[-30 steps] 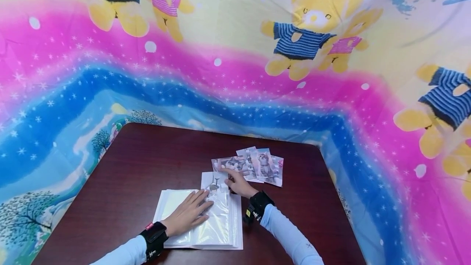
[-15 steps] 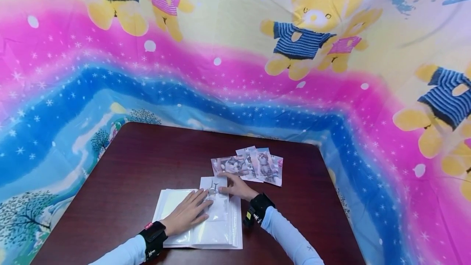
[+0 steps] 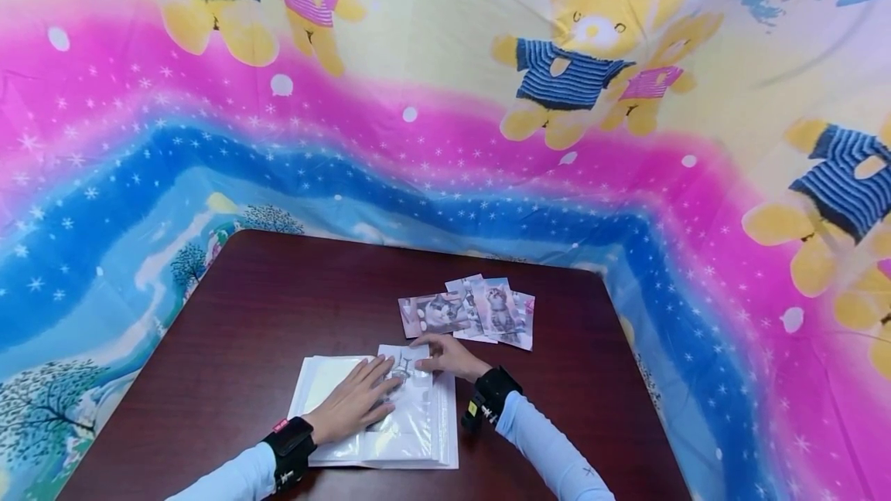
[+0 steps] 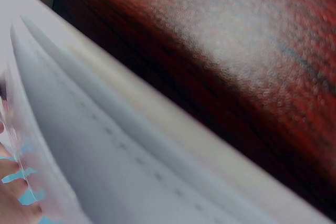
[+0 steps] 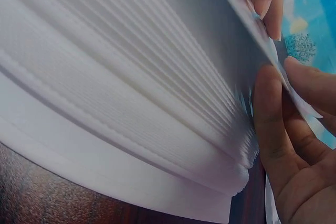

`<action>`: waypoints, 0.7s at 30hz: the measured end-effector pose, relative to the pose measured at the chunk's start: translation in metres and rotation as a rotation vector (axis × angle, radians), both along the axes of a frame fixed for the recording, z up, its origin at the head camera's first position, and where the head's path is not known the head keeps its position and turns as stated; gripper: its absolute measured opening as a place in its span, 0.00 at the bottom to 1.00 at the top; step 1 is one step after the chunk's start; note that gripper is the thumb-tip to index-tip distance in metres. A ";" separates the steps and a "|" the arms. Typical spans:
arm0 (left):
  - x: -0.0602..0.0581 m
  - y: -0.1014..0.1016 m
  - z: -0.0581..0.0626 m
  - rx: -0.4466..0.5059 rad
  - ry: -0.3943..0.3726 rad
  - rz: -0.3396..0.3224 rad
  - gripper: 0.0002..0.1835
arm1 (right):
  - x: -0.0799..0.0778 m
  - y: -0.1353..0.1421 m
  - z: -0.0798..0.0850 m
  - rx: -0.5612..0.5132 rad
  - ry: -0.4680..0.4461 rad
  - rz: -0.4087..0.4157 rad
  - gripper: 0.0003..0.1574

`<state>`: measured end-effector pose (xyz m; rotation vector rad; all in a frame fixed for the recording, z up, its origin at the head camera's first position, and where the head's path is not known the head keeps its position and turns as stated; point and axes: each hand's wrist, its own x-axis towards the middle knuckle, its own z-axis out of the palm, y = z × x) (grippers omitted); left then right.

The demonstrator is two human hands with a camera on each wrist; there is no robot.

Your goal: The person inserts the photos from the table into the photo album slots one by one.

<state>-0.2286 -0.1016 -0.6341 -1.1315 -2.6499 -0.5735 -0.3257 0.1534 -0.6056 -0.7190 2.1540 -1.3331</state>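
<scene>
An open photo album (image 3: 418, 448) with clear pockets lies near the front of the table. Partway into the pocket on its right-hand page is a photo (image 3: 394, 352); its upper end sticks out past the page top. My left hand (image 3: 353, 403) rests with spread fingers on the album, fingertips over the photo's left side. At the photo's upper right corner, my right hand (image 3: 451, 356) pinches its edge between thumb and fingers. The right wrist view shows this grip (image 5: 294, 145) from the side, beside the stacked album pages (image 5: 131, 93).
Several cat photos (image 3: 497, 314) lie overlapping on the dark wooden table (image 3: 292, 292) beyond the album, to the right. A patterned cloth (image 3: 418, 168) with bears hangs behind the table and down its sides.
The photo has slid down toward me, deeper into the pocket. My right hand has moved from beside the photo onto its upper right corner. My left hand has stayed in place.
</scene>
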 end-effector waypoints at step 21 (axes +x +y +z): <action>0.000 -0.001 0.001 0.002 0.017 -0.009 0.25 | 0.001 -0.001 -0.002 0.007 -0.087 0.076 0.27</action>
